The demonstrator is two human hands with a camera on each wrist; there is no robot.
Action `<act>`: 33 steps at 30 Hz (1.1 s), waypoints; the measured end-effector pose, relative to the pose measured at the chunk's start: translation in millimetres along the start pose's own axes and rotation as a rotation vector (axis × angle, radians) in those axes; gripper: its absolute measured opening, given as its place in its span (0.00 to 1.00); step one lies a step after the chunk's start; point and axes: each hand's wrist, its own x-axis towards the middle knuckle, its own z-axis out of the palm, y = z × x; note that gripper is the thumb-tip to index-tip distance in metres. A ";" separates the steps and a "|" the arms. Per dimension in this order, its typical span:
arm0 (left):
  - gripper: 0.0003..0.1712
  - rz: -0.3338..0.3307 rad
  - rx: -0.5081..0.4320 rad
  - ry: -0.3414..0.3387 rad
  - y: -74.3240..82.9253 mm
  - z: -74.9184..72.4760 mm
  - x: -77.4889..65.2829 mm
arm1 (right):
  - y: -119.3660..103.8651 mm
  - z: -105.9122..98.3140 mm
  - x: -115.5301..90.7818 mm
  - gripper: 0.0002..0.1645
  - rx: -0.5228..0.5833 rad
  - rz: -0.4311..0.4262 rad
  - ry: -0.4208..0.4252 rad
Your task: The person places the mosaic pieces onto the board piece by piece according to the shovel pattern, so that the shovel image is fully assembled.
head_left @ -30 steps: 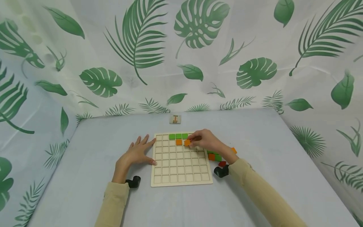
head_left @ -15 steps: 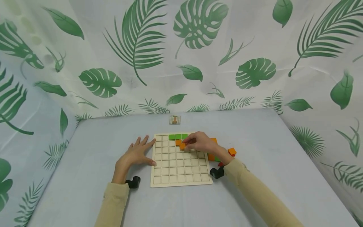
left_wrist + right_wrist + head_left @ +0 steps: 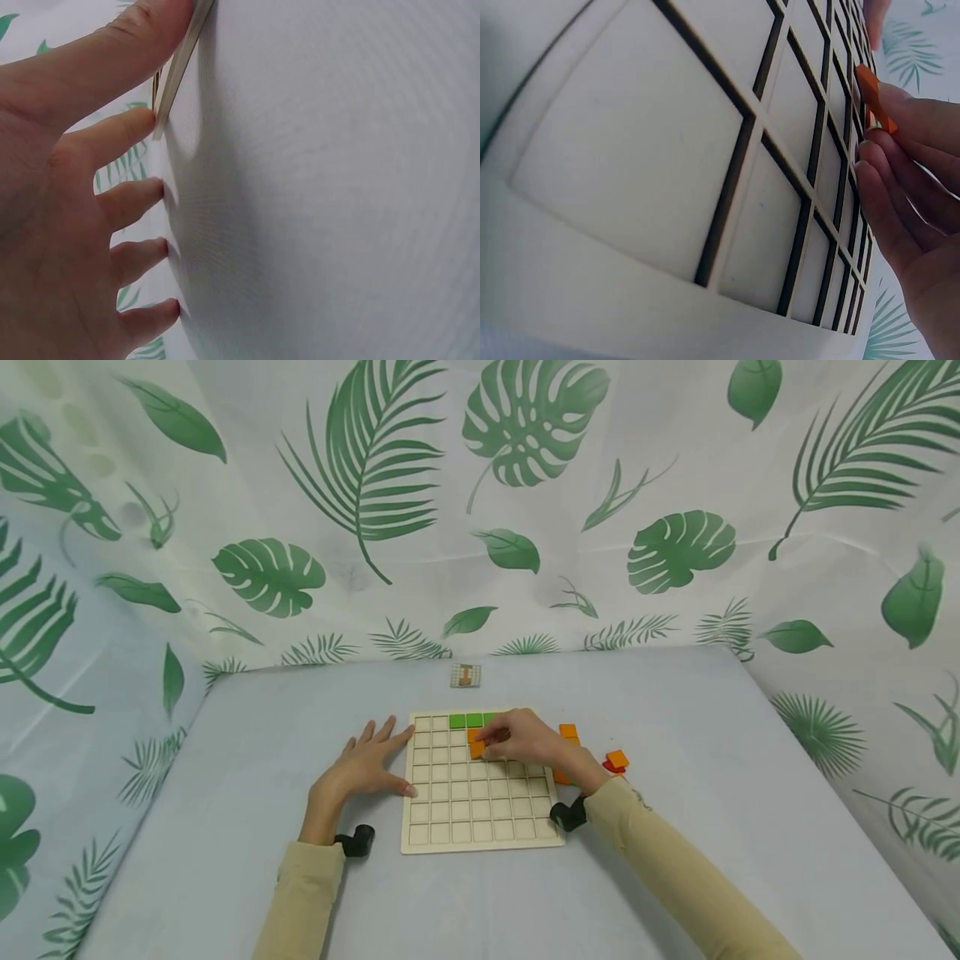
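A pale wooden grid board [image 3: 480,810] lies on the table, with green tiles [image 3: 466,721] in its top row. Below them an orange tile [image 3: 475,736] sits in the second row. My right hand [image 3: 528,739] pinches another orange tile [image 3: 477,751] just under that one, over the third row. In the right wrist view this orange tile [image 3: 876,97] is tilted between thumb and fingertips, close over the grid. My left hand [image 3: 365,767] is spread flat, its thumb and index fingertip at the board's left edge. The left wrist view shows the left hand's fingertips [image 3: 163,187] touching the tablecloth.
Loose orange tiles [image 3: 567,730] lie right of the board, partly hidden by the right arm. Farther right, an orange tile [image 3: 617,758] overlaps a red piece [image 3: 613,767]. A small patterned card [image 3: 466,675] lies behind the board. A leaf-print curtain [image 3: 405,568] rises behind the table.
My right hand has moved the pinched orange tile left and toward me, from beside the second-row orange tile to below it. The left hand has stayed in place.
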 end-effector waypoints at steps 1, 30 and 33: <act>0.63 -0.002 -0.001 0.000 0.3 -0.1 0.0 | -0.6 0.0 0.1 0.15 -0.008 -0.006 -0.001; 0.63 -0.004 -0.020 -0.005 0.7 -1.6 -0.4 | -5.9 10.3 3.1 0.11 -0.186 -0.096 0.026; 0.63 -0.002 -0.017 -0.004 0.5 -1.8 -0.4 | -5.4 10.7 3.0 0.12 -0.178 -0.084 0.025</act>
